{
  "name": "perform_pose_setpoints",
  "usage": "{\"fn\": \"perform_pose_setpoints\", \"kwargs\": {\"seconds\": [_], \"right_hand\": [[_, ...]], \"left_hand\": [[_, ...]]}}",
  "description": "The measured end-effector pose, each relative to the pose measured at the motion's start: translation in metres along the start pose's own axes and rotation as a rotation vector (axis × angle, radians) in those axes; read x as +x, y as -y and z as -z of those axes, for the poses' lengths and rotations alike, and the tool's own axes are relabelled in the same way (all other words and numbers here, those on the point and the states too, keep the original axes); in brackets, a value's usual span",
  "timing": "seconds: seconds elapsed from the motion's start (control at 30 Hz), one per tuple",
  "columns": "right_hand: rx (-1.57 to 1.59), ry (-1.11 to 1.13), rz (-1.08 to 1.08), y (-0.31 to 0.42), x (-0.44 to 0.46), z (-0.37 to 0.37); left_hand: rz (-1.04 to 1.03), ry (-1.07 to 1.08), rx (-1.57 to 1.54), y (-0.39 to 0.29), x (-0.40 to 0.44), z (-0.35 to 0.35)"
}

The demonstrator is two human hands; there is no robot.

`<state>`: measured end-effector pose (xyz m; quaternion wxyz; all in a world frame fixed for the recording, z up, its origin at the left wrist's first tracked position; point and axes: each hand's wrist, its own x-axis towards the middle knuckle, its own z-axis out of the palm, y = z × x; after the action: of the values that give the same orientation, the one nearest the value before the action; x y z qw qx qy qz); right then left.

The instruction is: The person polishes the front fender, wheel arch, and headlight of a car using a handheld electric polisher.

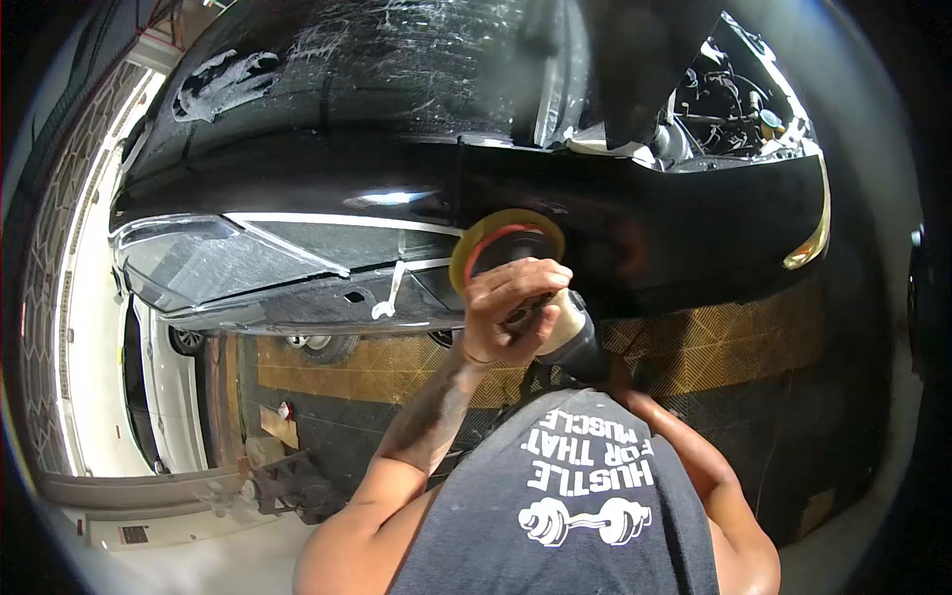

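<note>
A car polisher (580,342) with a round yellow pad (458,260) is in the middle of the head view. Its pad is tilted, close against the black car's side (635,223); whether it touches I cannot tell. My left hand (511,307) is closed over the polisher's front end, just behind the pad. My right hand (617,377) is at the rear of the polisher's body, closed around it. It lies in shadow, and its fingers are mostly hidden.
White residue streaks the car's upper surface (387,59), where a black-and-white cloth or glove (226,84) lies. The engine bay (729,109) stands exposed at upper right. A door handle (392,293) is left of the pad. A white car (164,387) is farther left.
</note>
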<state>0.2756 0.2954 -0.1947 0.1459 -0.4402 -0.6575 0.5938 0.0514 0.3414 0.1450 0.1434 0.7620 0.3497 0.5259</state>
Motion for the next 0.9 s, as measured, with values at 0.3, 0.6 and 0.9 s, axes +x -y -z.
{"fn": "perform_pose_setpoints", "kwargs": {"seconds": [0.3, 0.6, 0.9], "right_hand": [[0.010, 0.077, 0.292, 0.156, 0.005, 0.002], [-0.027, 0.053, -0.417, 0.083, -0.051, 0.054], [-0.108, 0.014, -0.136, 0.099, -0.023, 0.036]], "left_hand": [[0.102, -0.089, 0.123, -0.027, 0.007, 0.065], [-0.051, 0.110, -0.133, 0.012, 0.050, -0.066], [-0.046, 0.064, -0.018, 0.003, 0.031, -0.004]]}}
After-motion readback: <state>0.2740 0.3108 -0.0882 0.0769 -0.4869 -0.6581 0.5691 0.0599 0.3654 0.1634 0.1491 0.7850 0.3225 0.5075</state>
